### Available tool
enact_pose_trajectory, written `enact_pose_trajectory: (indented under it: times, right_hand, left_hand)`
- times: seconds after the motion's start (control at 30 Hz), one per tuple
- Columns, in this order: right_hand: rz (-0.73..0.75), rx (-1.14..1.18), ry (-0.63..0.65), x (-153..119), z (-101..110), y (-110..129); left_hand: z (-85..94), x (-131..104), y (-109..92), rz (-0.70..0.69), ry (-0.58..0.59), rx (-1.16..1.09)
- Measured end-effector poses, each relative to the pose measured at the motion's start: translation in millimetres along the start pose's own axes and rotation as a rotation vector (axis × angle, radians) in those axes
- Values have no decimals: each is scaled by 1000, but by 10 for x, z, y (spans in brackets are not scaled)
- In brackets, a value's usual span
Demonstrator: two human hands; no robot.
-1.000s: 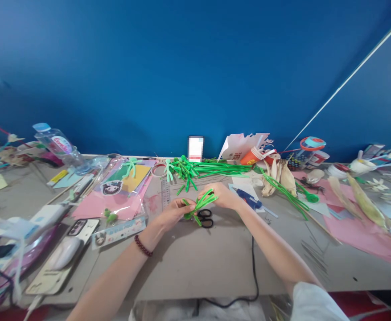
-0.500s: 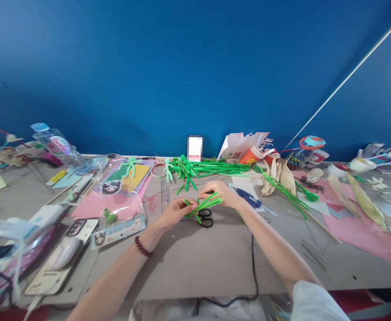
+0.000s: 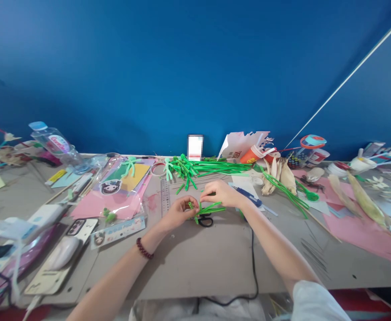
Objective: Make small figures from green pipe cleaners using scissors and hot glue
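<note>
Several bright green pipe cleaners point(image 3: 213, 207) are gathered in a small bundle between my hands, their free ends pointing right. My left hand point(image 3: 182, 209) is closed around the bundle's left part. From above, my right hand point(image 3: 219, 192) pinches a strand of the same bundle, with the fingertips close to the left hand. Black-handled scissors point(image 3: 206, 221) lie on the table just under the bundle, their blades hidden. Behind my hands is a pile of green pipe cleaners point(image 3: 183, 168), some twisted into fuzzy clumps, with long straight ones point(image 3: 225, 167) reaching right.
A clear ruler point(image 3: 165, 198) lies left of my hands, near pink paper point(image 3: 81, 206) in a plastic sleeve. A blue glue gun point(image 3: 249, 196) sits to the right, its cord point(image 3: 253, 258) running to the front edge. Further left are a phone point(image 3: 53, 281) and a bottle point(image 3: 56, 142).
The bundle has turned, so its free ends point more level to the right. My left hand has rolled slightly, and my right hand has shifted a little on the strands.
</note>
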State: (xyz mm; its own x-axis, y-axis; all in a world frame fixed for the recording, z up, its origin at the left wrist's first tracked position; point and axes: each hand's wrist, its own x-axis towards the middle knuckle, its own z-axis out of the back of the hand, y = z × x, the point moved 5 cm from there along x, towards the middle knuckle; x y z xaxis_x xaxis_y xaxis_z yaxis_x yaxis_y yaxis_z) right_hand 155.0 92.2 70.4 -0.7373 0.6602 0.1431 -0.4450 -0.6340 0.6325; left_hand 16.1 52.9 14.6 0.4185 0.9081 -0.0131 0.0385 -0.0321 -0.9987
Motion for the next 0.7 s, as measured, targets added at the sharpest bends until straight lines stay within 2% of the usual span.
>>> enact_pose_trajectory:
  times: [0.13, 0.27, 0.4, 0.57, 0.7]
  right_hand:
    - [-15, -48, 53, -12, -4, 57]
    - [5, -197, 67, -28, -62, 172]
    - [16, -381, 33, -49, -121, 282]
    - [-12, -477, -39, -69, -94, 353]
    - [-21, -503, -88, -82, -33, 371]
  left_hand:
    - [-24, -15, -16, 3, -13, 78]
    - [2, 13, 92, 6, -53, 110]
    - [48, 41, 174, 12, -92, 129]
    - [53, 11, 108, 50, -131, 54]
    - [2, -17, 35, 45, -68, -41]
